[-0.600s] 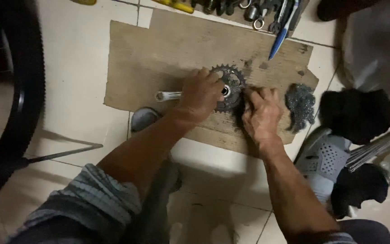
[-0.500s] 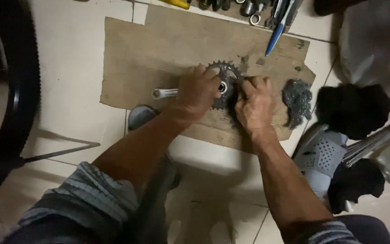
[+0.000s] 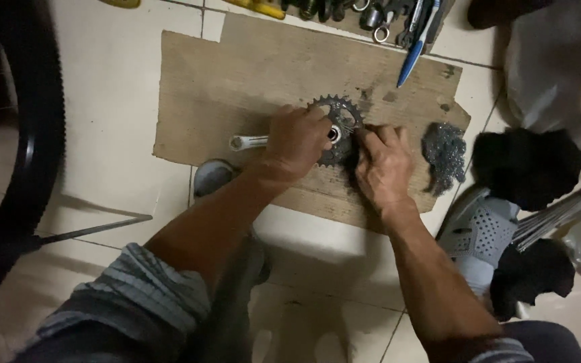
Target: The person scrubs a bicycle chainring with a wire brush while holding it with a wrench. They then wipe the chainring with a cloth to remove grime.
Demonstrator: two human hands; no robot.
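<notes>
A toothed bicycle chainring with its silver crank arm (image 3: 249, 142) lies on a brown cardboard sheet (image 3: 237, 74) on the tiled floor. My left hand (image 3: 297, 141) is clamped over the crank where it meets the chainring (image 3: 339, 111). My right hand (image 3: 383, 163) presses on the ring's right side with fingers curled; whatever it holds is hidden under the fingers. A wad of grey steel wool (image 3: 444, 151) lies on the cardboard just right of that hand.
A bicycle tyre (image 3: 31, 134) curves along the left. Hand tools and a blue pen-like tool (image 3: 413, 57) lie at the top edge. Black rags (image 3: 526, 168), a grey perforated shoe (image 3: 482, 232), a white bag (image 3: 559, 60) crowd the right.
My hands stay on the chainring with only small shifts; the right hand sits slightly lower against the ring. The camera view has drifted a little.
</notes>
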